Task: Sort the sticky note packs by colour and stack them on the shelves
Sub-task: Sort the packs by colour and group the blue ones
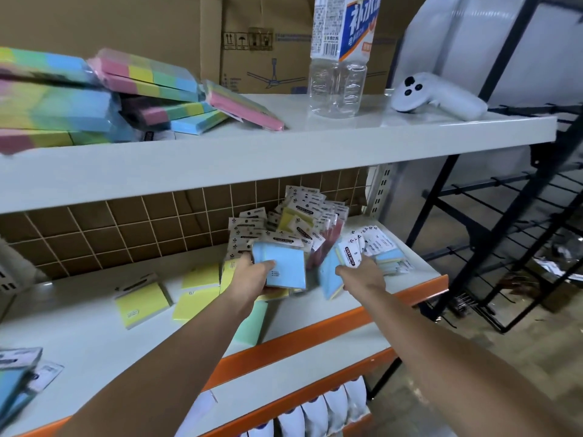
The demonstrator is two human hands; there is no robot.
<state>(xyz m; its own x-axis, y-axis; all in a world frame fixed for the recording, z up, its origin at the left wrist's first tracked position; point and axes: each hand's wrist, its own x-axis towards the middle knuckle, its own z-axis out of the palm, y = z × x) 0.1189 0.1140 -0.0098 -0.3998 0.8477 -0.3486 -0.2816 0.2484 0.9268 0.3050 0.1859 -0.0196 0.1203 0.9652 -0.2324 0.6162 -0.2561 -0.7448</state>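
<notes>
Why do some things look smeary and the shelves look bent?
Head view: the right hand and its blue pack are motion-blurred, as are the rainbow packs at the left edge; the wide lens bows the upper shelf; the plastic bottle shows soft glare.

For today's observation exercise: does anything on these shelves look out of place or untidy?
Yes. On the top shelf, a plastic bottle and a white controller stand among stationery stock. The rainbow packs beside them lie slumped and tilted. On the middle shelf, the pack pile is a loose jumble, not stacked.
</notes>
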